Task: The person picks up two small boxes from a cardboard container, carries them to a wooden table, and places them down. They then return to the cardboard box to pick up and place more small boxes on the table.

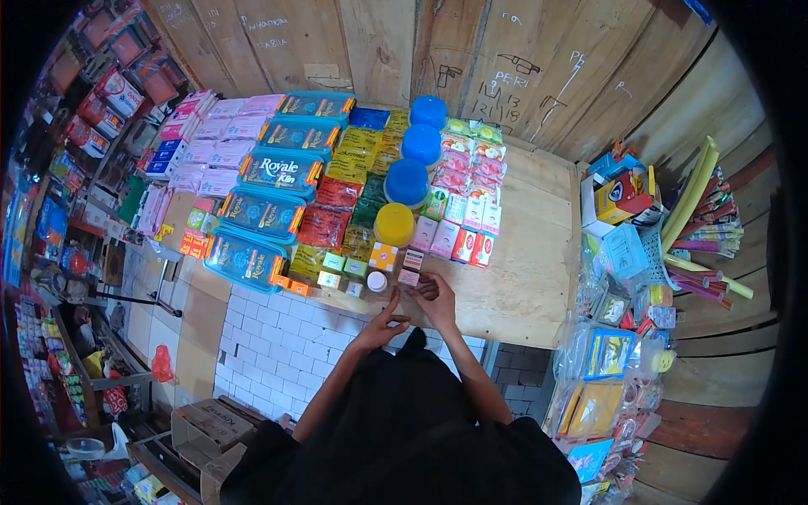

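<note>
At the table's front edge, my right hand (437, 301) has its fingers bent against a small pink box (408, 277), gripping it by its near right side. A second small box (413, 259) with a dark band sits just behind that one. My left hand (383, 326) is held below the edge with its fingers stretched out and apart, holding nothing; its fingertip comes close to the pink box. Beside the left hand stands a small jar with a white lid (376, 281). An orange and white box (383, 257) and small green boxes (355, 268) stand nearby.
Rows of goods cover the wooden table (539, 252): blue Royale Klin tubs (257, 215), colourful sachets (345, 168), round blue-lidded tubs (407, 182), a yellow-lidded tub (394, 224) and soap boxes (465, 246). Stocked shelves (97, 337) line the left; a basket (655, 252) and hanging packets (602, 379) are right.
</note>
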The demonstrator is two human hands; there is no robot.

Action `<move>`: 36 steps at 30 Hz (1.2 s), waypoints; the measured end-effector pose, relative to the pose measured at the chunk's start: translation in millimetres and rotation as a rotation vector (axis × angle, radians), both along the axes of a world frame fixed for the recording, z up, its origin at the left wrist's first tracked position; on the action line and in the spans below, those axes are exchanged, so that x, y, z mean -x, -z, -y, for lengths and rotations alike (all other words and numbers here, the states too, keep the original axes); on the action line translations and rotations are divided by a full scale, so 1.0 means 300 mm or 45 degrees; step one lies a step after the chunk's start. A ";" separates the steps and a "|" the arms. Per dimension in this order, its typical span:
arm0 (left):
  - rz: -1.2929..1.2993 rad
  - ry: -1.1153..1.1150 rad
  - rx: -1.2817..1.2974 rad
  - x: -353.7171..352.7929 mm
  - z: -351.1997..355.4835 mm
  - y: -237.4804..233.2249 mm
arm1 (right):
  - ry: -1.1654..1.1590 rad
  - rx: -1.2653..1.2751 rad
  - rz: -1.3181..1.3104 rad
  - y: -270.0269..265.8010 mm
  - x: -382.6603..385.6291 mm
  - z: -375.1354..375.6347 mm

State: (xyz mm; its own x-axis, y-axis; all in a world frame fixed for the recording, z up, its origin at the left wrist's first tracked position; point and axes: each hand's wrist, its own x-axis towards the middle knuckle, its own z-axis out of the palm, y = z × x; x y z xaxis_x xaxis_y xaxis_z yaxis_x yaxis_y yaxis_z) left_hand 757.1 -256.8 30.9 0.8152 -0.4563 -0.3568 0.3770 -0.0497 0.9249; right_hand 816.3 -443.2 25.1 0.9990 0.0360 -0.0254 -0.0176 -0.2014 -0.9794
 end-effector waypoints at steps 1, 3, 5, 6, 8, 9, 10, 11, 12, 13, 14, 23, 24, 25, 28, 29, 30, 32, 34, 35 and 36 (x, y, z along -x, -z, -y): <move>-0.002 -0.010 0.008 0.004 0.000 -0.004 | -0.010 -0.001 -0.011 0.007 0.001 0.004; 0.024 -0.062 0.058 0.025 0.002 -0.006 | 0.014 0.013 0.001 0.021 0.006 0.006; -0.034 -0.084 0.173 0.053 -0.008 -0.004 | 0.028 -0.035 -0.023 0.033 0.020 0.013; -0.062 -0.095 0.229 0.067 -0.016 -0.006 | 0.029 -0.091 -0.052 0.021 0.030 0.018; -0.191 0.026 0.191 0.095 -0.048 -0.010 | 0.019 -0.121 -0.087 -0.002 0.053 0.029; -0.258 0.088 0.170 0.112 -0.062 -0.007 | 0.008 -0.096 -0.092 -0.013 0.069 0.037; -0.275 0.102 0.170 0.132 -0.070 0.006 | -0.001 -0.073 -0.098 -0.015 0.086 0.044; -0.294 0.118 0.169 0.157 -0.078 0.022 | -0.053 -0.151 -0.150 0.007 0.110 0.054; -0.315 0.136 0.167 0.182 -0.088 0.044 | -0.102 -0.230 -0.203 0.036 0.140 0.065; -0.240 0.187 -0.020 0.200 -0.098 0.062 | -0.149 -0.309 -0.256 0.047 0.168 0.069; -0.184 0.272 -0.191 0.203 -0.109 0.084 | -0.212 -0.314 -0.312 0.056 0.199 0.078; 0.057 0.789 -0.633 0.086 -0.208 0.235 | -0.574 0.384 -0.700 0.077 0.375 0.012; 0.090 0.808 -0.603 0.070 -0.228 0.247 | -0.607 0.473 -0.757 0.067 0.376 -0.002; 0.126 0.823 -0.572 0.048 -0.245 0.260 | -0.620 0.473 -0.778 0.090 0.386 -0.016; 0.141 0.711 -0.465 0.015 -0.305 0.294 | -0.587 0.505 -0.750 0.197 0.421 -0.090; 0.115 0.776 -0.438 0.003 -0.344 0.300 | -0.536 0.506 -0.761 0.237 0.450 -0.147; 0.094 0.806 -0.412 -0.015 -0.351 0.300 | -0.513 0.525 -0.759 0.269 0.453 -0.176; 0.014 0.881 -0.387 -0.040 -0.372 0.315 | -0.385 0.505 -0.783 0.273 0.473 -0.231; -0.107 0.962 -0.394 -0.046 -0.402 0.381 | -0.182 0.428 -0.836 0.248 0.509 -0.280; -0.120 1.015 -0.425 -0.053 -0.413 0.425 | -0.100 0.402 -0.832 0.245 0.525 -0.306; -0.131 1.068 -0.456 -0.057 -0.428 0.502 | -0.016 0.378 -0.829 0.248 0.544 -0.329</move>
State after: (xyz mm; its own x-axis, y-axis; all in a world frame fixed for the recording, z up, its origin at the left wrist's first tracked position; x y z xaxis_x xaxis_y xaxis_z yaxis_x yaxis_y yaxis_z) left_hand 774.2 -128.3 -119.8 0.2229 -0.7324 -0.6433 0.1673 -0.6214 0.7654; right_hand 653.0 -344.6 -49.3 0.7773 -0.0537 -0.6268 -0.5759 -0.4617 -0.6747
